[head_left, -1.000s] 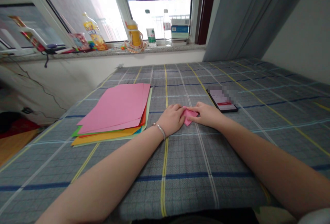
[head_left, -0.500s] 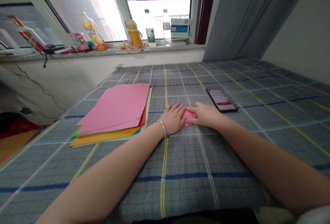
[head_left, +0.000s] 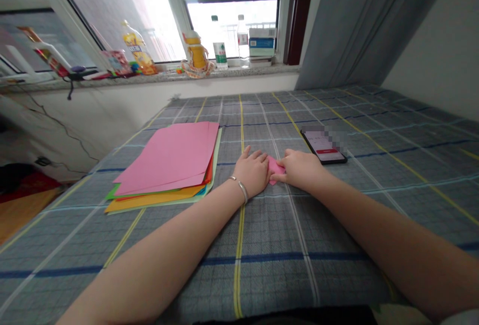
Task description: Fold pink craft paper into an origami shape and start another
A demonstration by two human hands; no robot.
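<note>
A small folded piece of pink paper [head_left: 276,167] lies on the plaid cloth between my two hands. My left hand [head_left: 252,170], with a silver bangle at the wrist, rests flat with its fingers stretched out over the paper's left part, which it hides. From the right, my right hand [head_left: 299,167] is closed on the paper's right edge, thumb and index finger on it. Left of my hands sits a stack of coloured paper sheets [head_left: 170,158], pink on top with green, orange and yellow edges showing below.
Beyond my right hand lies a phone [head_left: 325,148] with its screen lit. A grey plaid cloth [head_left: 277,285] covers the surface. Along the windowsill [head_left: 160,76] stand a yellow drink bottle [head_left: 138,50], a yellow cup [head_left: 196,55], clear bottles and boxes [head_left: 262,44].
My right hand's fingertips have shifted slightly right, from the left hand's fingers back onto the paper's right part. My left hand stays nearly in place. The view has tilted a little.
</note>
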